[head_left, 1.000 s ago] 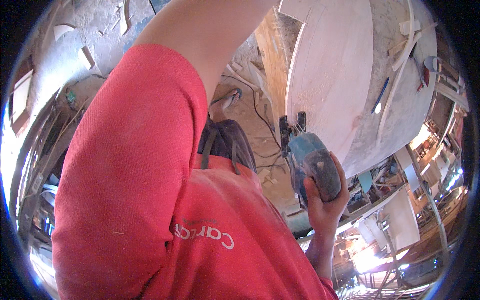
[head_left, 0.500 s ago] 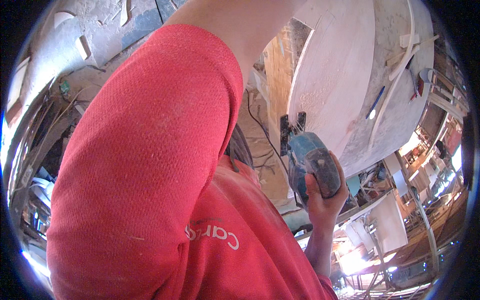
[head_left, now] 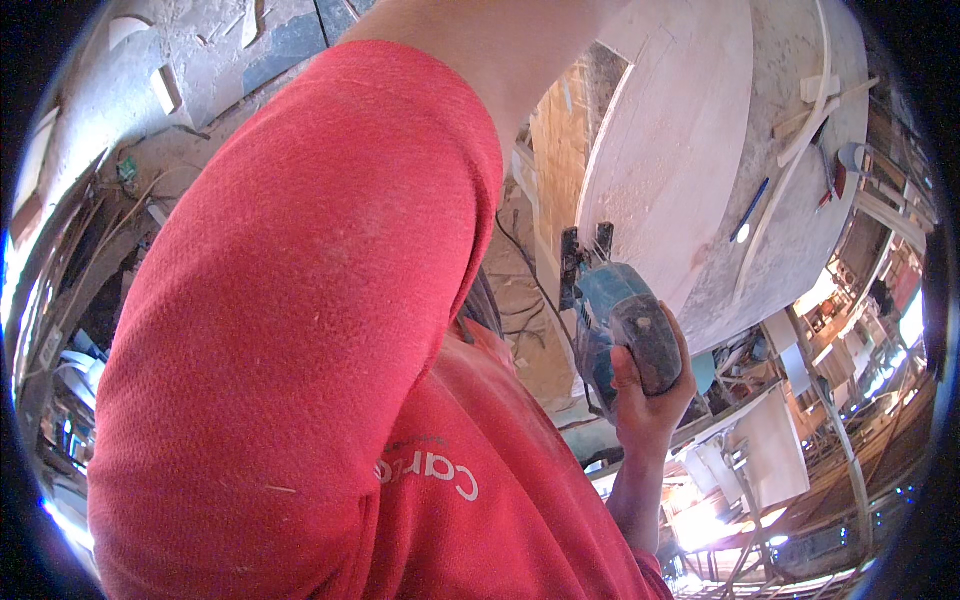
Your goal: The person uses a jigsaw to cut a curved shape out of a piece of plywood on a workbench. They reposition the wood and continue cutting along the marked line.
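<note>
My right hand (head_left: 650, 395) grips a dusty teal-and-black jigsaw (head_left: 612, 292) by its rounded rear end. The jigsaw's dark base plate (head_left: 570, 268) meets the curved edge of a pale wooden sheet (head_left: 665, 150), with the fingers wrapped round the body. Whether the blade is moving I cannot make out. My left arm, in a red sleeve (head_left: 300, 270), stretches across to the top of the picture. Its hand is beyond the upper edge, past the far part of the sheet. Fine sawdust lies on the sheet near the jigsaw.
The sheet lies on a grey worktop (head_left: 735, 270) with a blue pen (head_left: 754, 203) and a long thin wood strip (head_left: 775, 205). A wooden board (head_left: 560, 140) stands beside the sheet's edge. A dark cord (head_left: 530, 262) trails below. Offcuts (head_left: 166, 90) litter the floor at left.
My left upper arm has shifted slightly to the right and up. The jigsaw and my right hand look almost unmoved at the sheet's edge.
</note>
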Demonstrator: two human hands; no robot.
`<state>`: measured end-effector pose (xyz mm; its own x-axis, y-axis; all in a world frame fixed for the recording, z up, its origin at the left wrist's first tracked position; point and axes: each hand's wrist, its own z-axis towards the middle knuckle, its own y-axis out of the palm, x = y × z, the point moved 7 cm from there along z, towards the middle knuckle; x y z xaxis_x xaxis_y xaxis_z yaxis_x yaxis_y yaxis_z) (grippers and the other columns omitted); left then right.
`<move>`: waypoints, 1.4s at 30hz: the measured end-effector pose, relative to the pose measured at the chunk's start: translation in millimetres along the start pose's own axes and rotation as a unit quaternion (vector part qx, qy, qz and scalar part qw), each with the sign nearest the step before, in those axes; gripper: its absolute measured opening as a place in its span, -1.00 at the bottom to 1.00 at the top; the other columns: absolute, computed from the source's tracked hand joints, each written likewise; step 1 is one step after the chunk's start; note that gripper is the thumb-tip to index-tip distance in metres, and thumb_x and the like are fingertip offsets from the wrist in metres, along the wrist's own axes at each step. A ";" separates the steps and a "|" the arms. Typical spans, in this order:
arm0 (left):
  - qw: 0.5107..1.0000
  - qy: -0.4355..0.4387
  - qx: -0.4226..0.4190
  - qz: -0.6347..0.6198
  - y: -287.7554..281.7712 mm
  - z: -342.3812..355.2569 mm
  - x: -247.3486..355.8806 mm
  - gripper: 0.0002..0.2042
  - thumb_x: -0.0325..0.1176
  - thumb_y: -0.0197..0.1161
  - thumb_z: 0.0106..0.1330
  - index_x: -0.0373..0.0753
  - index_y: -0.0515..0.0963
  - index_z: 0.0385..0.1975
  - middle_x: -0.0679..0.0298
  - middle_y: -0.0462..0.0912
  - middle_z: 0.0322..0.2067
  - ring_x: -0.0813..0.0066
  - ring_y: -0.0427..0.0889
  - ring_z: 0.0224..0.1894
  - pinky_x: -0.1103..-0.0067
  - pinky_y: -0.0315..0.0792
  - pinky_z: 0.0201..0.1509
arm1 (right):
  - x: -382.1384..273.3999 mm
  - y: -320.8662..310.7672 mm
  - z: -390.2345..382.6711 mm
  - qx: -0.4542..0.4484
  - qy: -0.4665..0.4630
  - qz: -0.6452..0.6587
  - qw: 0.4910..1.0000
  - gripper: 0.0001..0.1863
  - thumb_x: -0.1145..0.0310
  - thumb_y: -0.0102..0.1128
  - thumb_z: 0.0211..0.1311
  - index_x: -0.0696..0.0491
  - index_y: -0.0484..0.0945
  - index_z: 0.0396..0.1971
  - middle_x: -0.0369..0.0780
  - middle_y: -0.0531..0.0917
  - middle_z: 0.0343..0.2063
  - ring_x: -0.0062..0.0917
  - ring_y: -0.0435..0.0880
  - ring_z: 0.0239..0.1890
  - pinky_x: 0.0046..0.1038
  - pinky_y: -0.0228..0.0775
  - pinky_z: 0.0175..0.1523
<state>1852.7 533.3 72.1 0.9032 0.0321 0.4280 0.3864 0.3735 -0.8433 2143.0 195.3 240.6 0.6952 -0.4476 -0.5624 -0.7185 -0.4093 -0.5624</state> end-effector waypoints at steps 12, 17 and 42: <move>1.000 -0.001 0.008 -0.007 5.4 2.8 -0.3 -0.41 0.01 0.17 0.39 -0.13 0.48 0.36 -0.04 0.27 0.48 -0.02 0.14 0.57 -0.10 -0.11 0.61 | -3.9 0.3 -0.2 0.008 0.004 -0.002 1.000 -0.22 0.31 0.58 0.22 0.28 0.41 0.36 -0.08 0.69 0.07 -0.44 0.66 0.12 -0.42 0.49 0.23; 1.000 -0.003 0.013 -0.008 5.0 3.3 -4.1 -0.41 -0.01 0.17 0.37 -0.12 0.49 0.36 -0.04 0.28 0.47 -0.01 0.13 0.58 -0.10 -0.11 0.61 | -4.7 0.9 2.5 0.003 -0.003 -0.002 1.000 -0.21 0.31 0.58 0.21 0.27 0.41 0.37 -0.08 0.69 0.07 -0.45 0.67 0.11 -0.42 0.49 0.23; 1.000 -0.018 -0.004 -0.007 7.4 4.0 -2.2 -0.35 0.07 0.14 0.41 -0.15 0.42 0.43 -0.04 0.20 0.52 -0.02 0.07 0.61 -0.07 -0.15 0.63 | -17.4 6.2 7.9 0.008 0.009 0.000 1.000 -0.25 0.39 0.55 0.23 0.28 0.40 0.37 -0.07 0.67 0.13 -0.42 0.65 0.17 -0.40 0.46 0.29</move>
<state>1852.8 539.7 66.2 0.8903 0.0597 0.4514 0.4009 0.3672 -0.8393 2126.7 206.8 242.1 0.6950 -0.4610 -0.5518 -0.7175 -0.3962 -0.5728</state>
